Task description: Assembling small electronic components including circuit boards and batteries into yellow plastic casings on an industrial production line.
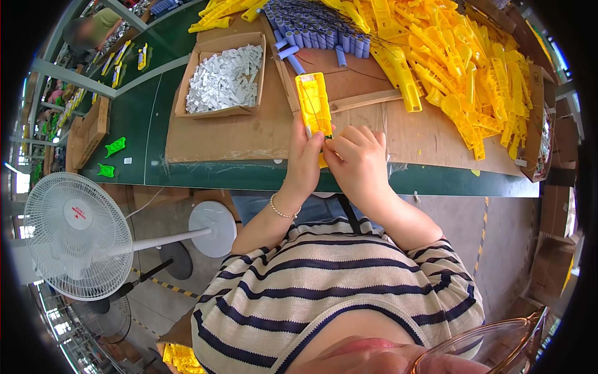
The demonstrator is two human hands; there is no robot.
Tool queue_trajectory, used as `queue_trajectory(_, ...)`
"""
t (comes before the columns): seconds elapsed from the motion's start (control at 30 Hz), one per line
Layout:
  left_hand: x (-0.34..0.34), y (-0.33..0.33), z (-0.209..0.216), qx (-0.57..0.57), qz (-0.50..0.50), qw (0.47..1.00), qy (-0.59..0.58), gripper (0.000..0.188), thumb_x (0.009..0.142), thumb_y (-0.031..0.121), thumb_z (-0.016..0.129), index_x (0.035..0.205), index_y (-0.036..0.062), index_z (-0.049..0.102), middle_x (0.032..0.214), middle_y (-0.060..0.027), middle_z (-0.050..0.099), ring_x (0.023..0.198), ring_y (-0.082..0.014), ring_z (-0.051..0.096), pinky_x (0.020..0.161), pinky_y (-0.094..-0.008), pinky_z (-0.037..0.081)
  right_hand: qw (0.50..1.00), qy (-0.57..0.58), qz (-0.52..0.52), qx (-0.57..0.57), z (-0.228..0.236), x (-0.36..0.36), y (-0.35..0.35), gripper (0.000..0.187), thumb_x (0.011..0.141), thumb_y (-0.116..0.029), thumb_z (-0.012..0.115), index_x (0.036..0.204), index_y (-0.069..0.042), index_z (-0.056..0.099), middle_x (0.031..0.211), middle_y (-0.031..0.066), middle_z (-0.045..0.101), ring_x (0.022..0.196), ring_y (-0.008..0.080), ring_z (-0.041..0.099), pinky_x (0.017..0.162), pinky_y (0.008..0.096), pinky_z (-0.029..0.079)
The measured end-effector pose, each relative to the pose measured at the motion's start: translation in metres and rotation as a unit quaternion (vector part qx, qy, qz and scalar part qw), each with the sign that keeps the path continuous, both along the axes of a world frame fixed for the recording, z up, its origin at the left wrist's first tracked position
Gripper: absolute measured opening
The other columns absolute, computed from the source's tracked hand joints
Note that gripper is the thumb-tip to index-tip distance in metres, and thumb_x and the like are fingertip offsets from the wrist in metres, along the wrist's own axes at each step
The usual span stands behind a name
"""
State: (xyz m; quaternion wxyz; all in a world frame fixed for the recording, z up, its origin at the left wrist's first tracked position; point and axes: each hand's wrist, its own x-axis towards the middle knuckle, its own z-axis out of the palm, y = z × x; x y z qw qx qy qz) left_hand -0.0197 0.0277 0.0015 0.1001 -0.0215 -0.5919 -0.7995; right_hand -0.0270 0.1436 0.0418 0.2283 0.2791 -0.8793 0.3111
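Observation:
My left hand (303, 156) is closed around a long yellow plastic casing (313, 100), held upright over the table's near edge with its hollow side showing. Thin dark wires run along the inside of the casing. At the casing's lower part, my right hand (361, 156) has its thumb and fingertips pinched together by a small green piece. What those fingertips grip is too small and covered to make out. Beyond the casing, blue cylindrical cells (317, 31) with dark leads are heaped in a cardboard tray.
A cardboard box (182, 93) of small white parts stands at left; loose yellow casings (448, 56) pile up at right. Two green pieces (115, 146) lie on the green table (218, 176). A white fan (81, 237) stands at lower left. Another person (87, 31) is at far left.

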Motion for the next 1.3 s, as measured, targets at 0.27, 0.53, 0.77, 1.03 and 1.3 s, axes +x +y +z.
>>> queue_trajectory(0.27,-0.001,-0.007,0.004,0.031,-0.023,0.999,-0.012,0.046,0.090,0.018,0.033,0.133,0.0045,0.031,0.110,-0.0134,0.053,0.099,-0.0195,0.054,0.087,-0.0323,0.044,0.996,-0.011,-0.023,-0.085,-0.008,0.001,0.000,0.014,0.065,-0.005,0.070,0.067,-0.013,0.058,0.065,-0.0001,0.050,0.063,0.0195,0.050,0.062,0.0328,0.032)
queue_trajectory(0.53,-0.001,-0.010,0.007,0.016,-0.011,0.999,0.032,0.050,0.089,0.021,0.034,0.136,0.0043,0.027,0.114,-0.0149,0.053,0.103,-0.0216,0.054,0.089,-0.0344,0.044,0.941,-0.206,0.031,-0.267,-0.002,-0.008,0.005,0.008,0.072,-0.007,0.069,0.078,-0.004,0.066,0.067,0.0051,0.053,0.062,0.0165,0.050,0.059,0.0285,0.037)
queue_trajectory(0.77,-0.001,-0.009,0.006,0.008,-0.031,0.999,0.020,0.052,0.088,0.021,0.034,0.136,0.0033,0.027,0.115,-0.0148,0.053,0.101,-0.0219,0.056,0.088,-0.0350,0.045,0.895,-0.334,0.084,-0.285,-0.001,-0.014,0.008,0.012,0.075,-0.009,0.069,0.084,-0.002,0.069,0.068,0.0063,0.053,0.063,0.0134,0.047,0.058,0.0261,0.038)
queue_trajectory(1.03,0.000,-0.002,0.016,-0.100,0.023,0.992,0.076,0.051,0.089,0.019,0.034,0.135,0.0003,0.027,0.116,-0.0144,0.051,0.104,-0.0210,0.052,0.093,-0.0333,0.040,0.975,-0.118,0.006,-0.187,0.001,-0.011,-0.004,0.010,0.070,-0.002,0.066,0.079,-0.002,0.063,0.067,0.0049,0.054,0.065,0.0159,0.052,0.060,0.0277,0.040)
queue_trajectory(1.3,0.001,-0.004,0.014,-0.082,0.016,0.993,0.080,0.048,0.089,0.014,0.034,0.134,-0.0023,0.026,0.121,-0.0153,0.046,0.109,-0.0210,0.048,0.097,-0.0333,0.036,0.720,-0.505,0.131,-0.458,-0.001,-0.023,0.009,0.017,0.084,-0.011,0.062,0.091,0.004,0.065,0.078,0.0002,0.061,0.066,0.0047,0.049,0.057,0.0187,0.039)
